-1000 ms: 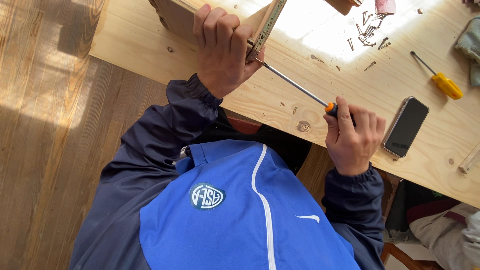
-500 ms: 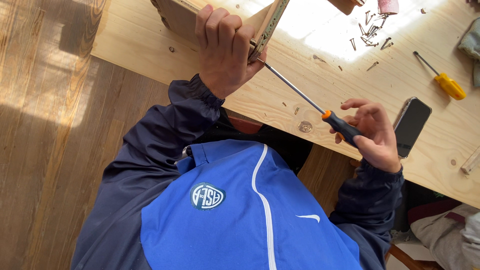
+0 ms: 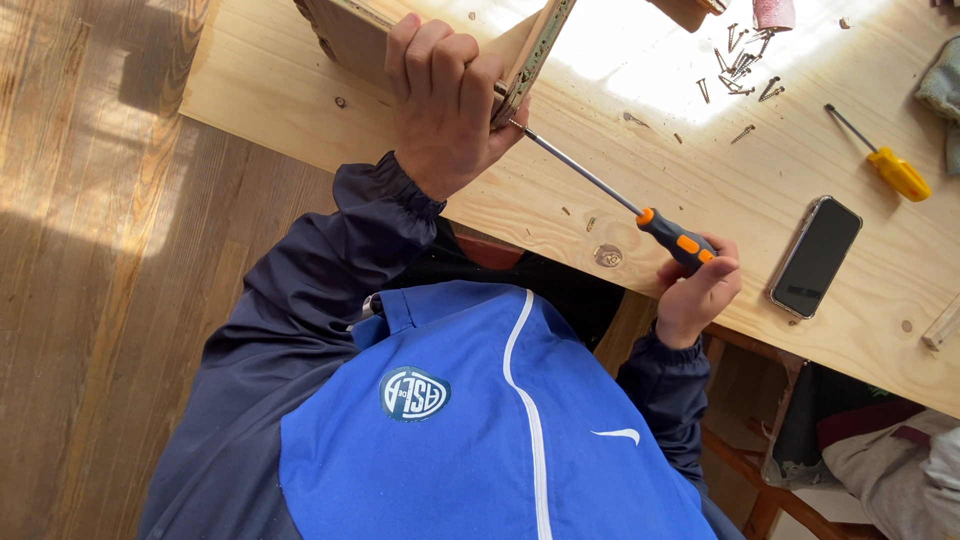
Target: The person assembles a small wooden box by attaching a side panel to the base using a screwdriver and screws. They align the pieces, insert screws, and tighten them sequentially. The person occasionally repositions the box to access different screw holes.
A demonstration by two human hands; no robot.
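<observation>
While the left hand [image 3: 445,100] clamps down over the edge of a wooden board piece [image 3: 350,35] at about 12 o'clock in the frame, fingers curled over its top and thumb pressed toward the chipboard edge, the right hand [image 3: 695,295] sits at roughly 3 o'clock, closed around the black-and-orange handle of a screwdriver [image 3: 600,190]. Shaft runs diagonally from the handle up toward 10 o'clock; tip meets the board's edge just beside the left thumb (exact contact point hidden by the fingers).

Workbench [image 3: 560,215] is pale pine, sunlit at the top. On it:
- dark smartphone [image 3: 815,257], face up, just right of the right hand, at its 2 o'clock.
- yellow-handled screwdriver [image 3: 885,160], lying flat, well apart from both hands, toward 2 o'clock of the frame.
- loose screws [image 3: 740,70] scattered in the bright patch near 1 o'clock.

Person wears a blue and navy jacket [image 3: 480,430], filling the lower frame. Wooden plank floor [image 3: 90,280] to the left, at 9 o'clock.
</observation>
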